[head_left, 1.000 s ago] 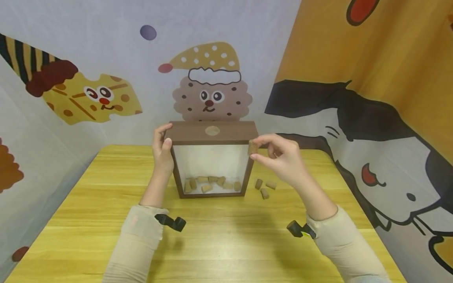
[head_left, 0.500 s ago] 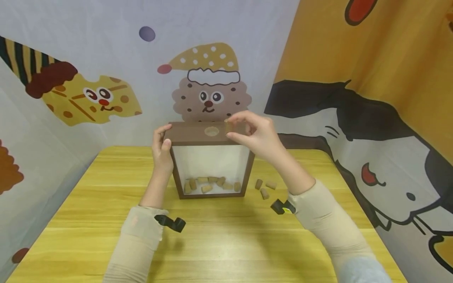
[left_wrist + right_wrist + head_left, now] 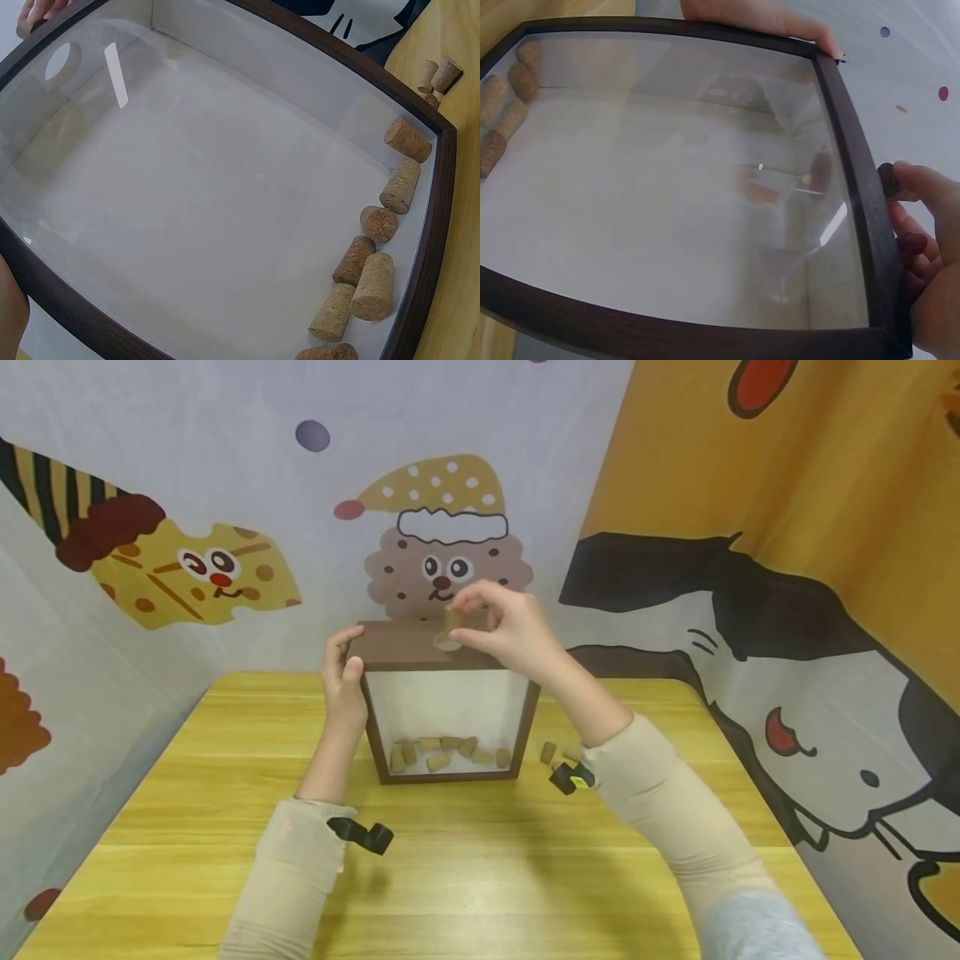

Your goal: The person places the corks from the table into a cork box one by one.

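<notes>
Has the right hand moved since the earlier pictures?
Yes. In the head view, the right hand has moved left, from the right edge of the box to its hole.

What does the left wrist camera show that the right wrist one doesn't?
Only the left wrist view shows loose corks on the table and the black-and-white drawing.

Only the right wrist view shows the bluish dot and reddish dot on the wall.

Both show the box, corks inside, the table, the left hand and right hand.

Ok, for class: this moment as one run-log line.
left hand: grips shadow box at upper left; right hand: pinches cork at top hole; inside: corks along bottom; table: loose corks beside box
</notes>
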The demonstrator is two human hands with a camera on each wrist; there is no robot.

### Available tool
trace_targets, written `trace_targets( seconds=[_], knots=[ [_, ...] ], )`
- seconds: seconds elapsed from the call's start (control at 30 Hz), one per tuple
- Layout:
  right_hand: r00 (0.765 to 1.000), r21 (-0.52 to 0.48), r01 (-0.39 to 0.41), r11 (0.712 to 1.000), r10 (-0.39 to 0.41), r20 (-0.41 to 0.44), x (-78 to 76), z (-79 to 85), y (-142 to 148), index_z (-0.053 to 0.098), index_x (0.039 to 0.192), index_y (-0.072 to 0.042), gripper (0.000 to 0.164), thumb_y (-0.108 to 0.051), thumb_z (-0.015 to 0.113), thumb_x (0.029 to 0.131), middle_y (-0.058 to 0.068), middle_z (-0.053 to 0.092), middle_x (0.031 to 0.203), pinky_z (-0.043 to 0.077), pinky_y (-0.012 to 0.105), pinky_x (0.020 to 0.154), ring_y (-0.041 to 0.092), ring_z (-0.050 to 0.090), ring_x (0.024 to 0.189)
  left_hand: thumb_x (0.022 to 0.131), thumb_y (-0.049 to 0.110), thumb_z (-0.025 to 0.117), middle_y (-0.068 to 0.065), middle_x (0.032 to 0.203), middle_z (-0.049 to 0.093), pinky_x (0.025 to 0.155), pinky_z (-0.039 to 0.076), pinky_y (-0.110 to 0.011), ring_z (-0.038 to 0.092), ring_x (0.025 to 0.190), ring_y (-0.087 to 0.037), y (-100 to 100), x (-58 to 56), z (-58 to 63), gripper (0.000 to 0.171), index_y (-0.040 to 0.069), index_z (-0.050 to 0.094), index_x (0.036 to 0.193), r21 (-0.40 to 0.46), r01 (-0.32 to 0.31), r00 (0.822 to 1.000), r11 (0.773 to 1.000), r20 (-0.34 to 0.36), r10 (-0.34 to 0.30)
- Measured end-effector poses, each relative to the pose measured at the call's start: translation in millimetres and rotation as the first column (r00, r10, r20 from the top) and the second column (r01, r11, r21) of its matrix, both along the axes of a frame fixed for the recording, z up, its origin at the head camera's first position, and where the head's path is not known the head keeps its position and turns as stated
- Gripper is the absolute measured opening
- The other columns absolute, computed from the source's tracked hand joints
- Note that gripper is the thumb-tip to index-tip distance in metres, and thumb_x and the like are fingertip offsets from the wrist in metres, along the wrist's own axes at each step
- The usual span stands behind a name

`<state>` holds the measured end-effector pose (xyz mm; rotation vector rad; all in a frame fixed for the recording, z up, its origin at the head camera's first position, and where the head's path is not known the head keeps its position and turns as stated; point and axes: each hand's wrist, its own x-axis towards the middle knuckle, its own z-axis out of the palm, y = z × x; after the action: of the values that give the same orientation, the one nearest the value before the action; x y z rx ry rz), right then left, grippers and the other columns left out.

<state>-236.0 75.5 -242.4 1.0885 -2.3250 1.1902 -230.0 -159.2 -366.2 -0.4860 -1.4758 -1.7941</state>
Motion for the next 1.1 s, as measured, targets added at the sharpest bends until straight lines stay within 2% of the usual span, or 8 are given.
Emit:
trace_targets(
  seconds=[0.27,0.53,0.6,0.7,0.8,0.97,1.1],
  knots=[
    [1.000,0.044,-0.008,0.999,0.007,0.014,-5.5,-1.3,-6.1,0.065,0.103,-0.013,0.022,-0.015,0.075,0.083,-0.005,0.066,0.096,0.036,0.028,0.049,0.016,0.043,0.054,0.076,0.069,0.062,-0.003,0.125,0.052,0.109,0.012,-0.047,0.033,0.131,-0.030,-0.7,-0.7,-0.3,0.079,0.004,0.056,0.119,-0.002,-0.003,1.000,1.000,-0.005,0.003],
    [0.999,0.076,0.012,0.997,-0.014,0.035,-5.4,-2.9,-3.7,0.066,0.097,-0.011,0.013,-0.019,0.072,0.087,-0.006,0.066,0.092,0.039,0.029,0.054,0.016,0.045,0.057,0.076,0.070,0.062,-0.007,0.127,0.051,0.109,0.012,-0.048,0.033,0.131,-0.029,-0.5,-0.4,0.2,0.081,0.003,0.055,0.120,-0.009,-0.008,1.000,1.000,0.004,0.008],
    [0.998,0.073,0.023,0.997,-0.027,0.048,-4.2,-3.8,-1.3,0.067,0.098,-0.013,0.015,-0.021,0.072,0.087,-0.005,0.064,0.085,0.038,0.029,0.053,0.016,0.045,0.056,0.075,0.071,0.062,-0.007,0.127,0.051,0.109,0.013,-0.047,0.033,0.131,-0.029,-0.1,0.5,0.6,0.082,0.002,0.055,0.120,-0.008,-0.009,1.000,1.000,0.007,0.009],
    [0.997,0.036,0.036,0.999,-0.038,0.069,1.1,-5.6,4.2,0.067,0.101,-0.015,0.016,-0.023,0.072,0.087,-0.002,0.058,0.073,0.037,0.030,0.050,0.017,0.043,0.054,0.075,0.071,0.062,-0.005,0.126,0.052,0.109,0.013,-0.047,0.034,0.131,-0.029,-0.1,1.2,0.3,0.082,0.003,0.056,0.120,-0.009,-0.011,1.000,1.000,0.008,0.011],
    [0.997,-0.025,0.043,0.999,-0.042,0.066,10.3,-7.6,12.8,0.067,0.101,-0.015,0.017,-0.021,0.073,0.086,-0.001,0.055,0.071,0.037,0.029,0.049,0.017,0.043,0.054,0.076,0.070,0.062,-0.005,0.126,0.052,0.109,0.013,-0.047,0.034,0.131,-0.029,-0.4,0.8,-0.2,0.080,0.004,0.056,0.120,-0.015,-0.014,1.000,1.000,0.001,0.015],
    [0.999,-0.123,0.021,0.992,-0.024,-0.029,26.6,-15.8,31.7,0.068,0.099,-0.009,0.019,-0.013,0.076,0.082,-0.004,0.059,0.077,0.036,0.027,0.049,0.015,0.044,0.055,0.077,0.069,0.061,-0.006,0.127,0.051,0.109,0.013,-0.047,0.034,0.131,-0.030,-0.6,-0.2,-0.6,0.080,0.003,0.055,0.120,-0.019,-0.017,1.000,1.000,-0.010,0.017],
    [0.997,-0.169,-0.010,0.986,-0.003,-0.079,37.0,-27.0,47.7,0.067,0.097,-0.005,0.019,-0.004,0.076,0.080,-0.002,0.063,0.079,0.035,0.025,0.046,0.014,0.044,0.053,0.077,0.069,0.061,-0.004,0.126,0.052,0.109,0.013,-0.046,0.033,0.131,-0.032,-0.7,-0.8,-1.0,0.080,0.001,0.054,0.120,-0.015,-0.015,1.000,1.000,-0.019,0.014]
  ],
)
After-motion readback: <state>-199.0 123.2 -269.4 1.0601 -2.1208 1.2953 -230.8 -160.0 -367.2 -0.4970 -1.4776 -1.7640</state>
